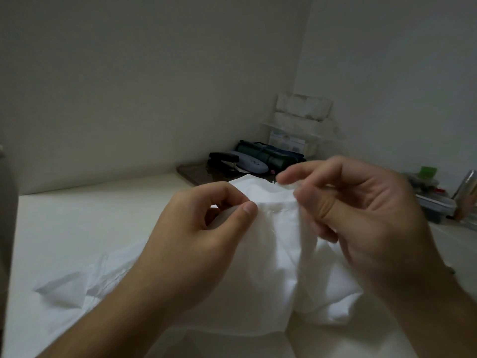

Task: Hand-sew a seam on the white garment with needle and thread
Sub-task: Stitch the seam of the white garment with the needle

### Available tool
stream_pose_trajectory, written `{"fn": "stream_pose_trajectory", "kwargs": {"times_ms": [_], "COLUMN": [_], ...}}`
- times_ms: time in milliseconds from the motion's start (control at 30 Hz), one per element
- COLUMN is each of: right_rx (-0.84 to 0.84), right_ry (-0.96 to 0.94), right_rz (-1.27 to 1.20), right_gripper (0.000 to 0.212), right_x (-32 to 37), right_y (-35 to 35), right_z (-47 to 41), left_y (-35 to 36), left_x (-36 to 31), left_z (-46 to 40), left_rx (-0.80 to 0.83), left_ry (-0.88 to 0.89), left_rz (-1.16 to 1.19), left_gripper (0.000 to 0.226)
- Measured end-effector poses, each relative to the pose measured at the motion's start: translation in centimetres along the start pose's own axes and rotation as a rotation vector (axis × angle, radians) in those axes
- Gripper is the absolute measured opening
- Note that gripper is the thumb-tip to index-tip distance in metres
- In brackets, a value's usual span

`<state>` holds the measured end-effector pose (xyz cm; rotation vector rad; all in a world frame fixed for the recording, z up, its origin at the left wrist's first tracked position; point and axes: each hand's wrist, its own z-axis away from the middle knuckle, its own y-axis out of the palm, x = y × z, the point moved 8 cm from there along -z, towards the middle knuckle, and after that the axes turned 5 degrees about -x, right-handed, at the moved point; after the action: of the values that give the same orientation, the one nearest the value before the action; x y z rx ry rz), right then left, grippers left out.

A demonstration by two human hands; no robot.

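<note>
White cloth fills the middle of the view: the white garment is lifted up between 2 hands, and the rest of it spills down onto the pale table. A flat part of it lies spread out to the left on the table.

The left hand is curled almost closed. Its thumb and first finger pinch a fold of the cloth at the top edge. The right hand is more open, with its fingers bent and loose. Its thumb and first finger touch the cloth at the other end of the same edge. It may hold a needle, but it is too blurry to tell.

The held edge runs from left to right between the 2 hands, with a faint line of stitches along it. The cloth hangs down from that edge.

Behind, in the corner, sit a black stapler, a dark green roll and a white rack. Small boxes stand at the right.
</note>
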<state>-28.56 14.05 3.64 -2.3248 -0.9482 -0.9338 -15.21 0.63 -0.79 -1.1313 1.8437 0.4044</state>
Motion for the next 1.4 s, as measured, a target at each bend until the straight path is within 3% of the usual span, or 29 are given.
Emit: {"fn": "stream_pose_trajectory", "kwargs": {"times_ms": [267,767,1400], "right_rx": [0.231,0.145,0.177], "right_ry": [0.161,0.155,0.046], "right_rz": [0.002,0.0,0.049], "right_gripper": [0.024,0.02,0.017], "right_x": [-1.5,-1.9,-1.3], "right_y": [2.4,1.7,1.5], "right_z": [0.7,0.0,-0.1], "left_y": [0.1,-0.1,-1.0], "left_x": [0.0,-0.2,-1.2], "left_z": [0.0,0.2,0.0], "left_rx": [0.038,0.037,-0.06], "left_ry": [-0.011,-0.062,0.088], "left_rz": [0.094,0.131,0.11], "left_gripper": [0.029,0.033,0.008]}}
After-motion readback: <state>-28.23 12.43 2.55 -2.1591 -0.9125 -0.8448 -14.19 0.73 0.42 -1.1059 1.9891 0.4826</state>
